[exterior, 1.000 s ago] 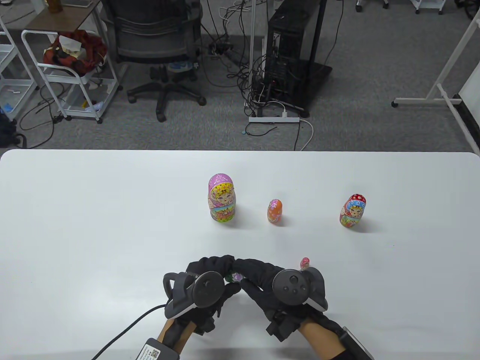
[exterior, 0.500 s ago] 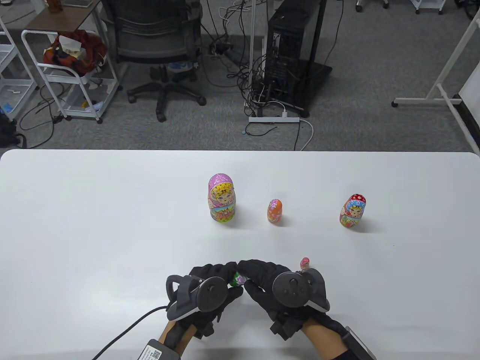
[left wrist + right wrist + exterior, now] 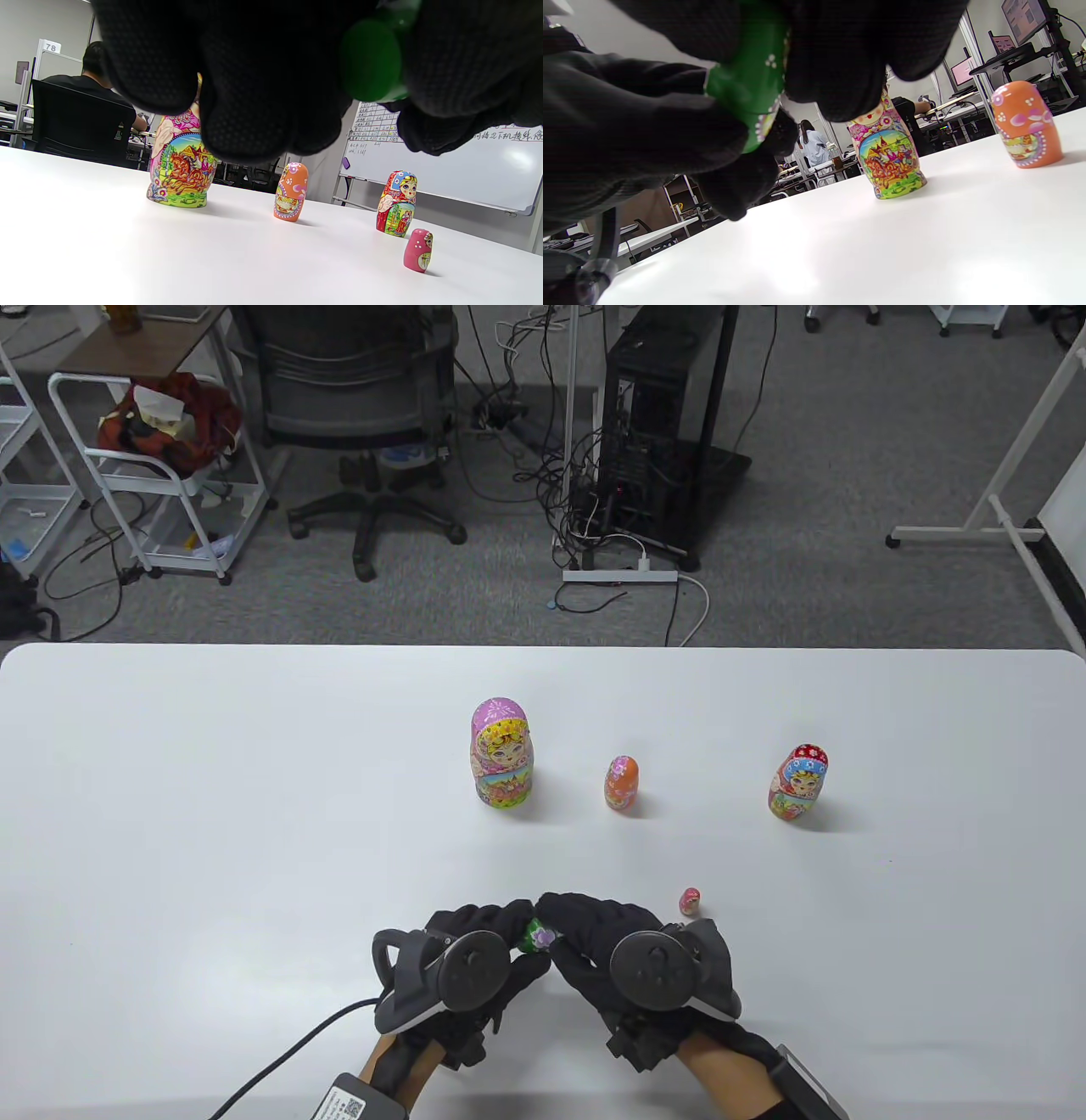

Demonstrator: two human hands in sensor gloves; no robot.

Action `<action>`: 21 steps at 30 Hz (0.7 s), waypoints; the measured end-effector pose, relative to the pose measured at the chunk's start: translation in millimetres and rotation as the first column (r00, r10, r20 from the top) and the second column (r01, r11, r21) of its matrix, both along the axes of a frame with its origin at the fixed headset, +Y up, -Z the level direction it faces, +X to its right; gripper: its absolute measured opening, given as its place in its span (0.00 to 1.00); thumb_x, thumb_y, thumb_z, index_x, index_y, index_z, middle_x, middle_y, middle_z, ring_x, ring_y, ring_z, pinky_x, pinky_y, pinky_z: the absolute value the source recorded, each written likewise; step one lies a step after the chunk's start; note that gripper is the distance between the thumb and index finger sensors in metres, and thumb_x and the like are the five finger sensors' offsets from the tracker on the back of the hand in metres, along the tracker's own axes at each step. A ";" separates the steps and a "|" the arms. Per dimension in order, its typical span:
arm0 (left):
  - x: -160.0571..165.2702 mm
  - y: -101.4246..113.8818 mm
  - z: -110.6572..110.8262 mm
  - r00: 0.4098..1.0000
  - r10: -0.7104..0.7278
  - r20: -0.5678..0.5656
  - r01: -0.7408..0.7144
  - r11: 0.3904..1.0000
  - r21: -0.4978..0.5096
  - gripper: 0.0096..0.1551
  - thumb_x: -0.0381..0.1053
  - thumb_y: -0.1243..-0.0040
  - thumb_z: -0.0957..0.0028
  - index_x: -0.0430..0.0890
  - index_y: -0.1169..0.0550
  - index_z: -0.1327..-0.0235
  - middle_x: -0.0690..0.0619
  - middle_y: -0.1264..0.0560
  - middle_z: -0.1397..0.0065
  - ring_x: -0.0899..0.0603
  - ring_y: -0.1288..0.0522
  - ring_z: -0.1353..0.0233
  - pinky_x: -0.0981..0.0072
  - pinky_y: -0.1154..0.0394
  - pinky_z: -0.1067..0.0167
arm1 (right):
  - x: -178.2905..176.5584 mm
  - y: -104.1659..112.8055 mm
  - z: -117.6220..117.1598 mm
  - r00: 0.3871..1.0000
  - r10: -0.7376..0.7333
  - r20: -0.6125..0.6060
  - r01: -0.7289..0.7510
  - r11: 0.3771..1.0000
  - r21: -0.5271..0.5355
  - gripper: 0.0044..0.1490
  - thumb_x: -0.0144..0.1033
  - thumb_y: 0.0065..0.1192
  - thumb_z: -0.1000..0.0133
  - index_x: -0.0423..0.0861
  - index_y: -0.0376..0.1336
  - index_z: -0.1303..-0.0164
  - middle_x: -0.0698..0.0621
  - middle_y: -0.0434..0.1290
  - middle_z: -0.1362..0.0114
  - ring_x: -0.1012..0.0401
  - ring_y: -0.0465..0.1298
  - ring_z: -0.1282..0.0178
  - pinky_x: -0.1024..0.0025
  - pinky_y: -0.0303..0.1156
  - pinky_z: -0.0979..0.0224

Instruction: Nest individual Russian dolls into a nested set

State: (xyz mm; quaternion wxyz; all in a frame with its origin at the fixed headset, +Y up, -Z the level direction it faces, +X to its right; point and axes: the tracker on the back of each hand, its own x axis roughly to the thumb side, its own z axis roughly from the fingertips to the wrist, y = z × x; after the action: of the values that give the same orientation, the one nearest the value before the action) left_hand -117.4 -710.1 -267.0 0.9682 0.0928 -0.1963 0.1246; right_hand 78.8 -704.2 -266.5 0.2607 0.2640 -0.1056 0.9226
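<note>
Both gloved hands meet near the table's front edge and grip one small green doll (image 3: 538, 936) between them, above the table. My left hand (image 3: 492, 929) holds one end, and my right hand (image 3: 585, 925) holds the other. The green doll also shows in the left wrist view (image 3: 371, 59) and the right wrist view (image 3: 751, 80). The large pink doll (image 3: 501, 752), the orange doll (image 3: 622, 783) and the red doll (image 3: 798, 783) stand upright in a row farther back. The tiny pink doll (image 3: 690, 902) stands just right of my right hand.
The white table (image 3: 212, 814) stretches wide to the left and right of the hands. A cable (image 3: 288, 1052) trails from my left wrist to the front edge. Beyond the far edge are a chair, a computer tower and cables on the floor.
Both hands drew slightly toward me and closed in around the green doll over the last second. The standing dolls have not moved.
</note>
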 end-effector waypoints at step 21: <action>-8.2 -7.8 -6.3 0.998 -0.039 -0.058 0.039 0.999 0.000 0.41 0.72 0.32 0.64 0.51 0.20 0.41 0.56 0.13 0.48 0.53 0.13 0.51 0.53 0.19 0.43 | 5.2 -39.2 -21.5 0.746 0.660 0.083 -0.627 0.740 -0.243 0.34 0.49 0.66 0.46 0.57 0.58 0.30 0.50 0.71 0.29 0.53 0.78 0.38 0.50 0.71 0.29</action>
State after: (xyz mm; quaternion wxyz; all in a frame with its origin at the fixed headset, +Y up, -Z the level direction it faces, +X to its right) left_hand -125.6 -718.0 -273.2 0.9757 0.0930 -0.1699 0.1027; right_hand 84.0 -743.3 -288.0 -0.0596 0.1801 0.0641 0.9797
